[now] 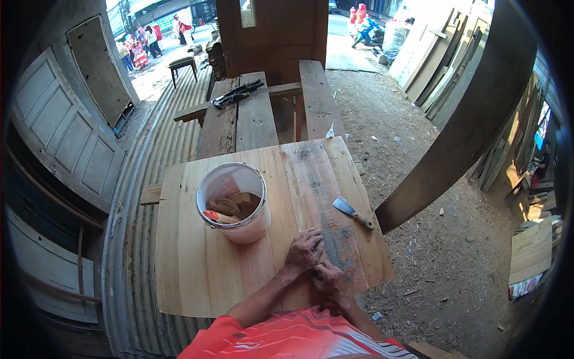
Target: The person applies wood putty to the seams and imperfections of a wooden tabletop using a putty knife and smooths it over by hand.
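Note:
A pale wooden board (185, 251) made of joined strips lies before me. My left hand (305, 249) rests over its near right part with curled fingers. Just below and touching it is my right hand (331, 280), its fingers folded in. Whether either hand holds something small is hidden. To the right of the hands lies a putty knife (354, 214) with a wooden handle and a metal blade. At the board's left-centre stands a whitish plastic bucket (248, 233), holding brown pieces and an orange-tipped, pale-handled tool (220, 217).
Beyond the board are bench planks (257, 122) with a black folded item (239, 94) and a small white nozzle-shaped piece (330, 130). A dark curved timber (466, 119) rises at right. Corrugated sheet (143, 179) and a panelled door (66, 119) are at left. People stand in the street.

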### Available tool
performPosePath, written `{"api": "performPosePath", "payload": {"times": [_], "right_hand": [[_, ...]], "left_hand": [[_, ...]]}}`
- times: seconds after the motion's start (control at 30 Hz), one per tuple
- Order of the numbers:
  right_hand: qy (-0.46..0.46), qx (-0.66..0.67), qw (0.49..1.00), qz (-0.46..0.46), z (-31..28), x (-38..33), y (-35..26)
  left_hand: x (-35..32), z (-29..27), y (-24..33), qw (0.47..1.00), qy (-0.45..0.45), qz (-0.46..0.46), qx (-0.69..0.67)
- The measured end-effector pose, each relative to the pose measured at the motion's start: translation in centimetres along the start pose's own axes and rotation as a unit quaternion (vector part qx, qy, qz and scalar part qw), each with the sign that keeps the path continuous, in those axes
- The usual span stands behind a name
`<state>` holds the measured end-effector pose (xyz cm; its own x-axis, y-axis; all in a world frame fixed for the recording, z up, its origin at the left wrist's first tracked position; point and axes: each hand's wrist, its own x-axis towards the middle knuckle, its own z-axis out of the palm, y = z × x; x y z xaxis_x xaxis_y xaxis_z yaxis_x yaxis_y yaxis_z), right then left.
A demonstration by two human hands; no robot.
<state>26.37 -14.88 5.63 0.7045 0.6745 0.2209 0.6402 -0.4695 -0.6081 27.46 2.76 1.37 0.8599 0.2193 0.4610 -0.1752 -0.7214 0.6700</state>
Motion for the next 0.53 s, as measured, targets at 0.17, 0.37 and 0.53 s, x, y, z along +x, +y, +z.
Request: {"api": "performPosePath", "payload": {"times": [0.17, 0.37, 0.53], "right_hand": [[0.006, 0.022, 1.000, -0.008, 0.0, 0.1, -0.1], [0.003, 0.007, 1.000, -0.001, -0.3, 0.2, -0.5], [0.008, -0.009, 1.000, -0.007, 0.4, 0.0, 0.2]], "left_hand": [[-0.2, 0.0, -0.1, 1.000, 0.005, 0.001, -0.007], [0.1, -0.2, 0.0, 1.000, -0.005, 0.000, -0.008], [0.3, -0.4, 0.3, 1.000, 0.010, 0.007, -0.015]]}}
